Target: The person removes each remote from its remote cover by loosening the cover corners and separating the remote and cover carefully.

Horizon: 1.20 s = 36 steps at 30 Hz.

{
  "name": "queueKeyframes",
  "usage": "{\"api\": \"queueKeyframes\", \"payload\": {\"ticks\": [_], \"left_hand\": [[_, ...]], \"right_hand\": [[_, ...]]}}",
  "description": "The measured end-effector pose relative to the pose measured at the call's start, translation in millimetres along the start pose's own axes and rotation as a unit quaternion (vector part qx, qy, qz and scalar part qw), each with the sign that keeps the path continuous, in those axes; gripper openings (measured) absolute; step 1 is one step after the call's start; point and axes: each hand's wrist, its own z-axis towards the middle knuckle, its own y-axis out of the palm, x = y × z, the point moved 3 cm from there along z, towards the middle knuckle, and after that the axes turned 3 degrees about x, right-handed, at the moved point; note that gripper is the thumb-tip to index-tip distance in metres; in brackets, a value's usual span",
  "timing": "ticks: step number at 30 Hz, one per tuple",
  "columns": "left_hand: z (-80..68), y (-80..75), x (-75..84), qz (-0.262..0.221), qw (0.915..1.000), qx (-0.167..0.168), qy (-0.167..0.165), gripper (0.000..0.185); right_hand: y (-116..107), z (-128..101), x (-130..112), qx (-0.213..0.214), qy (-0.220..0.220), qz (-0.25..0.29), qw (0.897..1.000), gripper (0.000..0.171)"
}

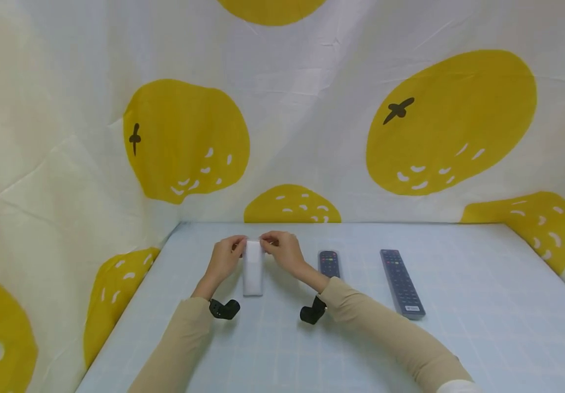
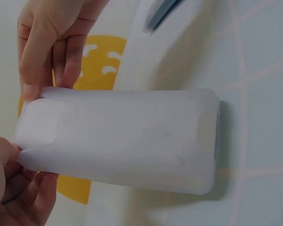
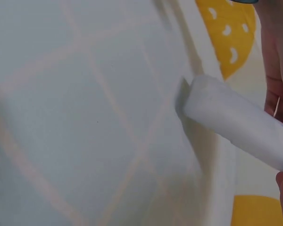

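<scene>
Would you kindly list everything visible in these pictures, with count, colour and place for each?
white sleeve: 1, translucent white, on the table left of centre, its far end pinched by both hands
short remote: 1, dark grey, on the table right of the sleeve
long remote: 1, dark grey, on the table farther right
table: 1, pale blue with a grid
backdrop cloth: 1, white with yellow fruit, behind and to both sides
wrist cameras: 2, black, under the wrists
sleeves: 2, beige, on the forearms
left hand: 1, at the sleeve's far left corner
right hand: 1, at its far right corner
</scene>
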Motion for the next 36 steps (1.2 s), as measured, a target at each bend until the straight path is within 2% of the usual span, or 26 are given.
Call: {"api": "queueKeyframes", "payload": {"ticks": [7,15,24,32,36], "left_hand": [[-1.1,1.0,3.1,-0.023,0.9995,0.017,0.011,0.031],[-0.3,2.4,0.5,-0.035,0.9981,0.045,0.023,0.030],[1.1,4.6,3.5,-0.062,0.9959,0.055,0.037,0.029],[-0.1,3.1,6.7,-0.060,0.9956,0.061,0.038,0.025],[1.7,1.2,8.7,-0.058,0.9954,0.058,0.049,0.025]], "right_hand": [[-3,0,1,0.016,-0.015,-0.004,1.000,0.015],[-5,0,1,0.031,0.001,0.006,1.000,0.015],[-10,0,-3,0.051,-0.009,0.008,0.999,0.014],[-12,-2,-8,0.052,-0.011,0.013,0.998,0.014],[-14,0,-11,0.053,-0.001,0.026,0.998,0.014]]}}
